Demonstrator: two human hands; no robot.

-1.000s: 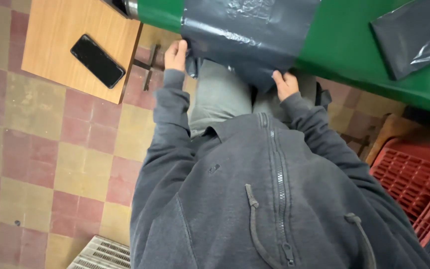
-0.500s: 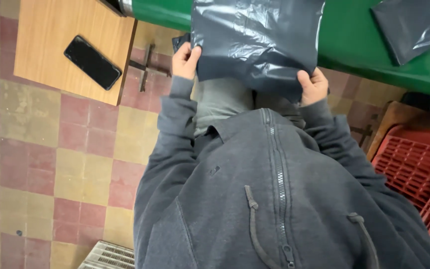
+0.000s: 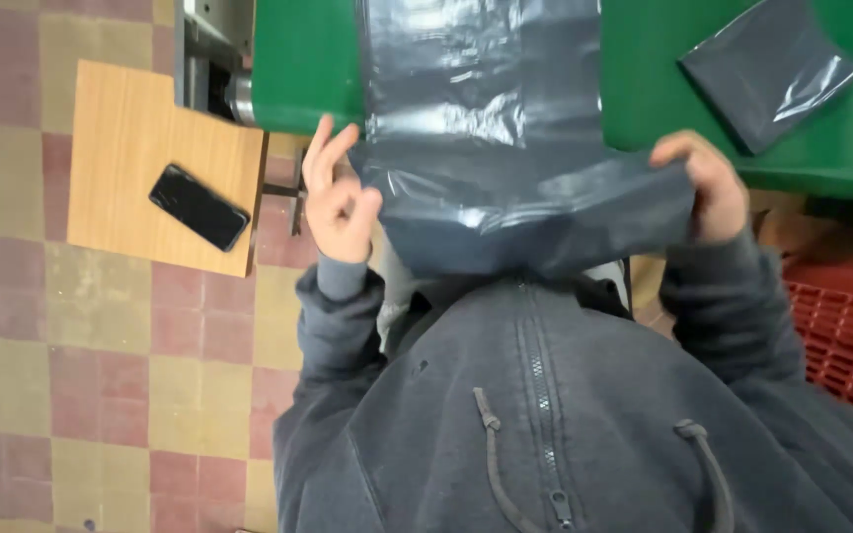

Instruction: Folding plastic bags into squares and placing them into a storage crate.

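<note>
Compared with half a second ago, we have lifted the grey plastic bag [image 3: 505, 148] higher: our hands, which gripped its near end low over the sweater, are now raised and spread wider, and the sheet reaches further up across the green table [image 3: 298, 69]. The bag's near edge has also been pulled out wider between our hands.

Our left hand [image 3: 340, 197] pinches the bag's near left corner between thumb and bent fingers, with the first two fingers stretched out above the plastic. Our right hand [image 3: 708, 188] is clenched over the near right corner, fingers curled over the edge.

As for containers, the bag looks flat (we cannot tell whether anything is inside it). A red plastic crate [image 3: 841, 326] stands at the right by our sleeve, and what it holds is out of sight.

The bag lies with its long axis running away from us, from the held edge just above our grey zipped sweater [image 3: 545, 424] across the table top to the far edge of the view. A second, smaller grey bag [image 3: 767, 69] lies folded on the table, well apart to the right. To the left, a black phone [image 3: 197, 207] lies on a small wooden table [image 3: 130, 128] over the tiled floor [image 3: 71, 395].
</note>
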